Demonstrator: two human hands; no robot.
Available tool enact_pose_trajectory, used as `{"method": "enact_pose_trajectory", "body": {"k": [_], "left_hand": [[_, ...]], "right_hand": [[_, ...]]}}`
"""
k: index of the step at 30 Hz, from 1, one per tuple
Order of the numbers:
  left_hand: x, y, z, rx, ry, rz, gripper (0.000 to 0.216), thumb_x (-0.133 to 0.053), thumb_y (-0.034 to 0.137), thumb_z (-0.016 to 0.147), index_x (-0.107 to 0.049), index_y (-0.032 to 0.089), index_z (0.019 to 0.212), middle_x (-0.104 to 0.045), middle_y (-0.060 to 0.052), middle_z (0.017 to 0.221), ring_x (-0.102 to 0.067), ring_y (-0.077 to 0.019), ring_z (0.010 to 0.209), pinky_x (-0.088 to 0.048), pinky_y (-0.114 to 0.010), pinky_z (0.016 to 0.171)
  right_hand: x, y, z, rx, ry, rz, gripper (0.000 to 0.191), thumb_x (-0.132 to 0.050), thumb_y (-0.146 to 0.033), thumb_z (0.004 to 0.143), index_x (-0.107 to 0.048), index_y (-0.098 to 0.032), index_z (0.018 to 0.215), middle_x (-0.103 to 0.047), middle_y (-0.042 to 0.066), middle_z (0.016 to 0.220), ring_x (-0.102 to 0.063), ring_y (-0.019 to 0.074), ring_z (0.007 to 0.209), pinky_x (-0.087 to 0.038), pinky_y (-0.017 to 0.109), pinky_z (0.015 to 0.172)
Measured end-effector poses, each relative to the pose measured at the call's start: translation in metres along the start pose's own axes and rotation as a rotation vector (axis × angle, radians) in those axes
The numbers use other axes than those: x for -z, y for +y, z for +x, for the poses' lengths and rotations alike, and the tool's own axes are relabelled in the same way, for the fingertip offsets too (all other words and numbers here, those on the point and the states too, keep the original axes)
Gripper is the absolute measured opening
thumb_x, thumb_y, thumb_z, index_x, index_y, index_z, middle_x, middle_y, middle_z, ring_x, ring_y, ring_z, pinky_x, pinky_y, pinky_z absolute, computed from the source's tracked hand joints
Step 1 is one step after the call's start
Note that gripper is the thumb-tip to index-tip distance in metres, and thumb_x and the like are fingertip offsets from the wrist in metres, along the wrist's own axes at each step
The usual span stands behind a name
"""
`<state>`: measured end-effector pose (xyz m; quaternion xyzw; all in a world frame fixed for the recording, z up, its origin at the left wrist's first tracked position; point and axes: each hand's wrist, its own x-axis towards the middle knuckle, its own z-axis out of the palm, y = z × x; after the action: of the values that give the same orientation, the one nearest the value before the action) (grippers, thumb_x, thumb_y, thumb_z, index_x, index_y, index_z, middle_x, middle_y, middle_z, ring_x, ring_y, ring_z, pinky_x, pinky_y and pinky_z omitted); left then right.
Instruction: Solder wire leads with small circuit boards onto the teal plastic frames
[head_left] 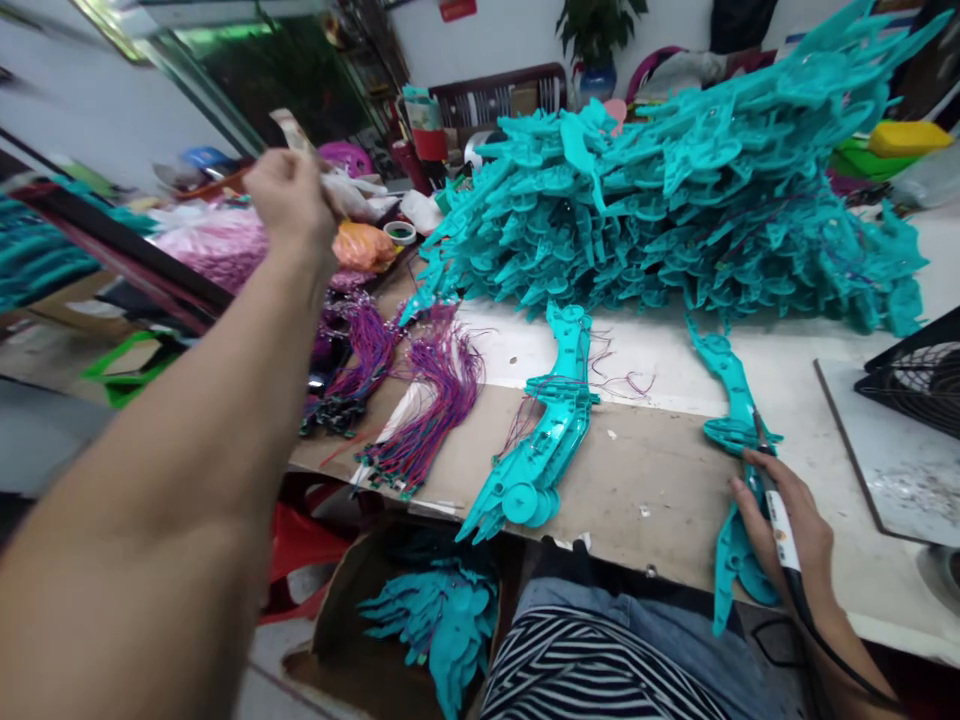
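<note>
My left hand is raised at the upper left, its fingers closed. A pale strip shows just above the fist; I cannot make out whether it is in the grip. Low on the right, my right hand grips a soldering iron with a white handle and black cable. The iron's tip points at the middle of a turquoise plastic part, which lies beneath that hand. Left of it lie stacked turquoise parts with thin wires. Bundles of red and purple wires lie farther left.
A large heap of turquoise parts covers the back of the table. A black fan-like device stands on a board at right. Below the edge, a cardboard box holds more parts. Pink bags lie at left.
</note>
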<state>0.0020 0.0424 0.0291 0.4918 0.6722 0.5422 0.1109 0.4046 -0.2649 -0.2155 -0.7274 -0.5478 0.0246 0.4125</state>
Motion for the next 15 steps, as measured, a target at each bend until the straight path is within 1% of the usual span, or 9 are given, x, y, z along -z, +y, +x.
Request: {"method": "enact_pose_trajectory", "body": {"k": [2,3,6,7,8,9,11,13,15], "left_hand": [[0.006,-0.002,0.005,-0.032,-0.016,0.092,0.015,-0.043,0.007,0.096,-0.052,0.011,0.085,-0.050,0.005,0.062,-0.047,-0.0077,0.066,-0.038,-0.018,0.063],[0.010,-0.004,0.008,-0.055,0.006,0.131,0.014,-0.045,0.007,0.096,-0.052,0.010,0.084,-0.055,0.003,0.068,-0.050,-0.0080,0.071,-0.040,-0.018,0.067],[0.020,-0.009,0.015,-0.106,0.199,0.188,0.018,-0.042,0.004,0.096,-0.053,0.008,0.083,-0.063,-0.001,0.082,-0.055,-0.0103,0.090,-0.045,-0.019,0.078],[0.023,-0.011,0.015,-0.134,0.213,0.202,0.019,-0.041,0.004,0.096,-0.054,0.009,0.083,-0.064,-0.001,0.083,-0.055,-0.0108,0.094,-0.045,-0.019,0.081],[0.024,-0.014,0.014,-0.155,0.189,0.217,0.019,-0.042,0.004,0.096,-0.055,0.009,0.082,-0.064,0.000,0.081,-0.056,-0.0111,0.096,-0.045,-0.018,0.081],[0.025,-0.017,0.012,-0.159,0.133,0.233,0.019,-0.044,0.005,0.095,-0.056,0.010,0.082,-0.063,0.001,0.075,-0.058,-0.0111,0.093,-0.045,-0.018,0.079],[0.023,-0.025,0.004,-0.151,-0.006,0.263,0.019,-0.047,0.006,0.093,-0.057,0.012,0.078,-0.058,0.006,0.058,-0.059,-0.0100,0.078,-0.046,-0.016,0.068],[0.018,-0.031,-0.003,-0.116,-0.114,0.283,0.021,-0.048,0.010,0.091,-0.060,0.014,0.075,-0.050,0.008,0.046,-0.051,-0.0100,0.057,-0.043,-0.016,0.052],[0.012,-0.034,-0.006,-0.099,-0.153,0.294,0.026,-0.042,0.013,0.090,-0.061,0.015,0.072,-0.045,0.009,0.041,-0.041,-0.0118,0.046,-0.038,-0.019,0.040]], "right_hand": [[-0.002,0.000,-0.001,-0.002,-0.001,-0.001,0.043,-0.052,-0.050,0.089,-0.062,-0.021,0.119,-0.066,0.010,0.121,-0.062,0.0271,0.114,-0.048,0.047,0.101],[-0.004,0.000,-0.002,-0.004,0.005,-0.006,0.043,-0.052,-0.050,0.089,-0.062,-0.021,0.119,-0.066,0.010,0.120,-0.062,0.0271,0.114,-0.048,0.046,0.101],[-0.010,-0.003,-0.006,-0.003,0.024,-0.012,0.044,-0.052,-0.050,0.089,-0.062,-0.021,0.120,-0.067,0.010,0.120,-0.061,0.0273,0.114,-0.048,0.047,0.102],[-0.013,-0.005,-0.007,0.001,0.021,-0.009,0.044,-0.053,-0.050,0.089,-0.062,-0.021,0.120,-0.067,0.010,0.119,-0.061,0.0274,0.114,-0.048,0.047,0.102],[-0.015,-0.008,-0.009,0.001,0.018,-0.004,0.044,-0.053,-0.050,0.089,-0.062,-0.021,0.120,-0.066,0.011,0.119,-0.061,0.0274,0.115,-0.047,0.047,0.102],[-0.018,-0.010,-0.011,-0.002,0.014,0.003,0.044,-0.053,-0.049,0.089,-0.061,-0.021,0.121,-0.066,0.011,0.120,-0.060,0.0274,0.115,-0.047,0.047,0.103],[-0.022,-0.015,-0.013,-0.004,0.017,0.015,0.042,-0.054,-0.048,0.090,-0.061,-0.021,0.122,-0.065,0.011,0.122,-0.059,0.0272,0.116,-0.046,0.048,0.104],[-0.024,-0.019,-0.015,0.001,0.025,0.029,0.041,-0.054,-0.046,0.090,-0.060,-0.022,0.123,-0.064,0.010,0.123,-0.059,0.0267,0.117,-0.046,0.048,0.104],[-0.025,-0.021,-0.016,0.017,0.024,0.037,0.040,-0.054,-0.046,0.091,-0.060,-0.023,0.122,-0.064,0.010,0.122,-0.059,0.0263,0.118,-0.046,0.048,0.104]]}}
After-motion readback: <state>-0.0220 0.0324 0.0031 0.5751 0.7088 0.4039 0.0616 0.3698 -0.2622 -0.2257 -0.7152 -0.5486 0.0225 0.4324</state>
